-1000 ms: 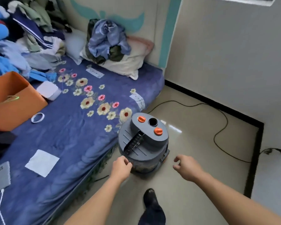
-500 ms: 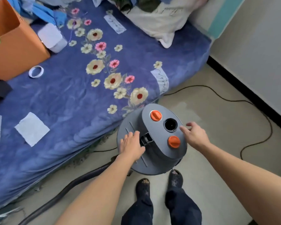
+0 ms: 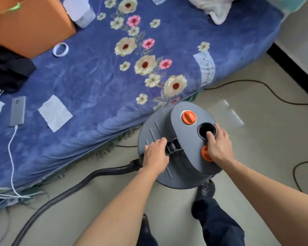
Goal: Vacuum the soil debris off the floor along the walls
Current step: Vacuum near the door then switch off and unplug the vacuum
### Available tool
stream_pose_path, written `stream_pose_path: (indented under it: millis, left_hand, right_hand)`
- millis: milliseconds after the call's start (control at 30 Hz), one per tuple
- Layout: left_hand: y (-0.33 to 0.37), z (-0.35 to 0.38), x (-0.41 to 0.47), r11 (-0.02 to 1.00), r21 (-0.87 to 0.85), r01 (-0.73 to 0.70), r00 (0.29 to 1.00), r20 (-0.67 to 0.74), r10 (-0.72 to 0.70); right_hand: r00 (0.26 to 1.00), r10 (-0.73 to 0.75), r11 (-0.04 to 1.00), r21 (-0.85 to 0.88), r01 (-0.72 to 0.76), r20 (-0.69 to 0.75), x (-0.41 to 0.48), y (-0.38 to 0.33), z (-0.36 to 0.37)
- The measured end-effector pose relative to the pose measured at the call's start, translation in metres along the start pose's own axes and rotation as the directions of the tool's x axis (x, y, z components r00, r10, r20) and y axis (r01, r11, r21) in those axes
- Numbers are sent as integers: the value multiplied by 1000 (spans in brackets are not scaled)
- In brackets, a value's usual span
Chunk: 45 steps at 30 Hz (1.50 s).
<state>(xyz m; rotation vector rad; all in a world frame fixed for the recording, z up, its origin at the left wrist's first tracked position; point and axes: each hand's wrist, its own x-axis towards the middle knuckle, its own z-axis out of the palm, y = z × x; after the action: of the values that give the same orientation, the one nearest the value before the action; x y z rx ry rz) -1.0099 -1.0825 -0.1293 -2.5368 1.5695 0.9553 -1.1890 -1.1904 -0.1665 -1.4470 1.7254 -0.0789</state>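
A grey round canister vacuum (image 3: 185, 162) stands on the beige floor beside the bed, seen from above. Its raised lid carries two orange knobs (image 3: 188, 117) and a black round opening (image 3: 205, 130). My left hand (image 3: 156, 156) lies on the lid's left side with fingers curled at the black handle recess (image 3: 174, 147). My right hand (image 3: 219, 144) rests on the lid, thumb at the opening's rim, palm covering part of the near orange knob. A dark ribbed hose (image 3: 75, 185) leaves the vacuum's left side and runs to the lower left.
A bed with a blue floral blanket (image 3: 96, 77) fills the left, holding an orange box (image 3: 28, 27), a phone on a white cable (image 3: 17, 110) and a tissue (image 3: 55, 112). A black cord (image 3: 274, 95) trails over the floor toward the black skirting (image 3: 295, 68). My shoes stand below the vacuum.
I have stepped closer and look more steeply down. My left hand went from the vacuum's base up to the handle recess; my right hand came down onto the lid by the opening.
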Motion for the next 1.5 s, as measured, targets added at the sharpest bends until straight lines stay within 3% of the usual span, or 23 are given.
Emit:
stream_pose_path:
  millis: [300, 500, 1000, 1333, 1433, 1500]
  left_hand:
    - [-115, 11, -81, 998, 1, -63, 998, 2, 63]
    - [-220, 8, -137, 994, 31, -105, 994, -5, 105]
    - [-451, 18, -261, 1000, 12, 3, 989, -149, -1]
    - [-523, 21, -305, 1000, -2, 16, 987, -160, -16]
    - [-540, 20, -320, 999, -39, -29, 994, -110, 24]
    - [-561, 18, -344, 996, -93, -14, 985, -175, -2]
  right_hand:
    - [996, -37, 999, 18, 38, -81, -109, -4, 97]
    - [994, 16, 999, 29, -13, -108, -195, -19, 187]
    - [998, -57, 998, -12, 57, -29, -348, -68, 381]
    - [995, -98, 987, -130, 94, -23, -393, -82, 440]
    - [997, -79, 971, -226, 77, 0, -405, -90, 438]
    - [997, -82, 947, -312, 78, 1, -421, -96, 433]
